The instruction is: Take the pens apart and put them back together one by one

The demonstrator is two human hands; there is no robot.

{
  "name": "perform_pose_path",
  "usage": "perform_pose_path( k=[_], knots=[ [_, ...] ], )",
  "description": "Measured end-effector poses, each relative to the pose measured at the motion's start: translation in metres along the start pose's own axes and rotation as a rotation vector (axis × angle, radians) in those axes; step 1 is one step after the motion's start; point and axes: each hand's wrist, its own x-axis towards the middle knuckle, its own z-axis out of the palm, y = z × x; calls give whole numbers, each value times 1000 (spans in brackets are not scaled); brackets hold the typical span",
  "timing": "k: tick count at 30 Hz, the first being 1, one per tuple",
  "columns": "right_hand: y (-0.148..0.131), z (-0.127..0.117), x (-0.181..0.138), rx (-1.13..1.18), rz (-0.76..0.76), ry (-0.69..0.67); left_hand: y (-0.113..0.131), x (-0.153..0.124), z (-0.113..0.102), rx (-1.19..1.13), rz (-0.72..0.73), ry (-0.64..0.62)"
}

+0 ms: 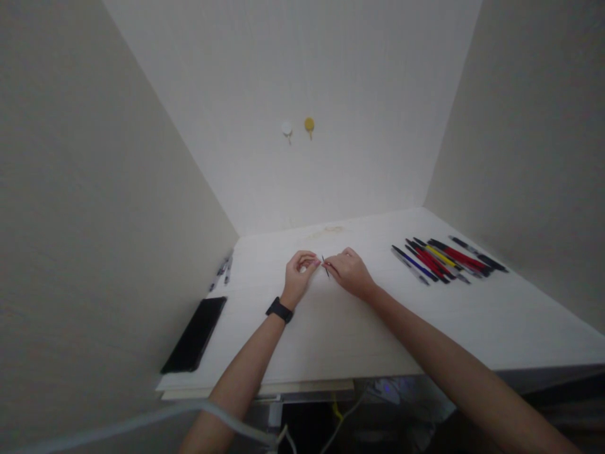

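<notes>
My left hand (299, 272) and my right hand (348, 271) meet fingertip to fingertip at the middle of a white table (359, 321). Both are closed in a pinch on a small thin dark pen part (324, 265) held between them; what exactly it is stays too small to tell. A black watch (279, 309) circles my left wrist. To the right lies a row of several pens (444, 257) in red, blue, black and yellow.
A black phone (195, 341) lies flat near the table's left front corner. A few pens (224, 269) rest at the left edge by the wall. Walls close in on three sides. Two small hooks (297, 128) hang on the back wall. Cables hang below the front edge.
</notes>
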Motion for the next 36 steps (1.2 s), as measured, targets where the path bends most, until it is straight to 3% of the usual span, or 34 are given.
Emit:
perform_pose_path(
  k=[15,21,26,32,36],
  knots=[
    [2,-1,0,-23,-36,-39,-4,2,-2,-22,-19,20],
    [19,-8,-2,-269,426,-150,-10,4,-5,-45,-28,81],
    [31,-8,-12,-295,680,-328,-11,4,-5,-45,-22,121],
    [31,-6,-13,-193,787,-451,-10,4,-5,-63,-14,130],
    [37,-1,-14,-106,888,-451,-10,4,-6,-64,-18,135]
  ],
)
